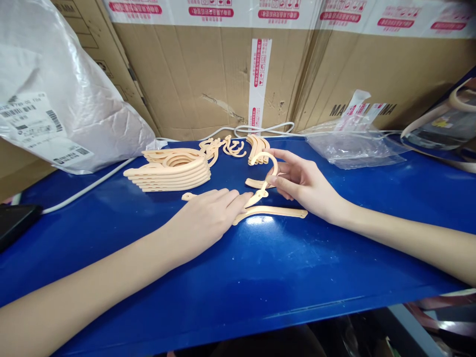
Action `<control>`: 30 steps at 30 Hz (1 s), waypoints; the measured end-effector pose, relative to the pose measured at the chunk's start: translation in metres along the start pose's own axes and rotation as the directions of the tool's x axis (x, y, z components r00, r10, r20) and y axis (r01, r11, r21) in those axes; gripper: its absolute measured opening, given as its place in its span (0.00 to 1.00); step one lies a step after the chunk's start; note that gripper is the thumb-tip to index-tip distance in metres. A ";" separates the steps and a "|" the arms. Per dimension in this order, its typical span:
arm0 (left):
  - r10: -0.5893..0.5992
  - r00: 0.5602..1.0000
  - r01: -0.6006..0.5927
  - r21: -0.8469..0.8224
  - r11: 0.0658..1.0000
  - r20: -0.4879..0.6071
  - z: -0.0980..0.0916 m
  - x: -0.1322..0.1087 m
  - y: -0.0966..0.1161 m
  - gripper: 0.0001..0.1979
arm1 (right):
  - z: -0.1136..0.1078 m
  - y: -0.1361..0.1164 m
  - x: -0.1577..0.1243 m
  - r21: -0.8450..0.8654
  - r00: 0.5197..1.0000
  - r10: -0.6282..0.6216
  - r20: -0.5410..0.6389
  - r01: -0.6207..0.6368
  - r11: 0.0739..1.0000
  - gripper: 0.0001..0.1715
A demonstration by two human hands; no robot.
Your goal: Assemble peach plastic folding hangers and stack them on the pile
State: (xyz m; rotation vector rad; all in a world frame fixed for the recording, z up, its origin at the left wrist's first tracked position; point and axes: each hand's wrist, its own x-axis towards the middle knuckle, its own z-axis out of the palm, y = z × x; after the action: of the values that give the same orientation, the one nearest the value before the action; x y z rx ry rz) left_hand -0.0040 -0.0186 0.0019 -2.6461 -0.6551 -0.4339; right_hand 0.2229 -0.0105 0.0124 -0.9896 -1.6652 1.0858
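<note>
A peach plastic hanger (273,212) lies flat on the blue table (238,277). My left hand (210,213) rests palm down on its left arm, fingers stretched out and pressing it. My right hand (303,183) pinches the hanger's hook piece (268,166) between thumb and fingers, just above the hanger's middle. Behind my left hand sits a stack of finished peach hangers (171,171). Farther back lie loose hook pieces (234,147) and a small pile of curved parts (258,146).
Taped cardboard boxes (230,74) wall off the back. A grey plastic mailing bag (55,94) sits at left, clear plastic bags (353,144) at right. A white cable (89,186) runs along the back. A dark object (15,223) lies at the left edge.
</note>
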 end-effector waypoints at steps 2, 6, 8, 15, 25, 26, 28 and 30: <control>-0.003 1.000 0.003 0.022 1.000 -0.003 0.000 0.000 0.001 0.20 | 0.000 0.002 0.000 0.006 1.000 0.014 -0.010 -0.014 1.000 0.26; -0.009 1.000 0.009 0.015 1.000 0.005 -0.001 0.001 0.002 0.20 | 0.001 0.004 0.000 0.017 0.998 0.062 -0.010 -0.062 0.998 0.27; -0.009 1.000 0.009 0.011 1.000 -0.005 -0.001 0.001 0.002 0.19 | 0.002 0.003 0.000 0.027 0.996 0.088 0.004 -0.088 0.996 0.28; -0.041 0.999 0.041 -0.015 0.999 0.007 0.000 -0.001 -0.002 0.18 | 0.004 0.000 -0.002 0.078 0.995 0.096 -0.016 -0.094 0.992 0.24; -0.219 0.976 0.216 -0.146 0.966 -0.009 -0.010 0.001 0.004 0.13 | 0.003 0.006 -0.009 -0.019 0.992 -0.095 0.084 0.097 0.995 0.14; -0.250 0.968 0.249 -0.203 0.947 0.021 -0.012 0.001 0.004 0.12 | 0.002 0.006 -0.011 -0.066 0.988 -0.122 0.090 0.128 0.990 0.13; -0.306 0.948 0.319 -0.311 0.895 0.093 -0.013 0.001 0.004 0.10 | 0.002 0.005 -0.013 -0.172 0.981 -0.163 0.102 0.179 0.969 0.11; -0.342 0.929 0.369 -0.392 0.843 0.140 -0.015 0.001 0.002 0.08 | 0.003 0.002 -0.014 -0.266 0.975 -0.189 0.119 0.214 0.940 0.11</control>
State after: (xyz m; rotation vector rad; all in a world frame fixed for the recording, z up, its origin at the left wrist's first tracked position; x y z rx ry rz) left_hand -0.0052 -0.0266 0.0144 -2.9407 -1.2081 -0.6561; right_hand 0.2248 -0.0238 0.0063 -0.9279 -1.9861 0.7851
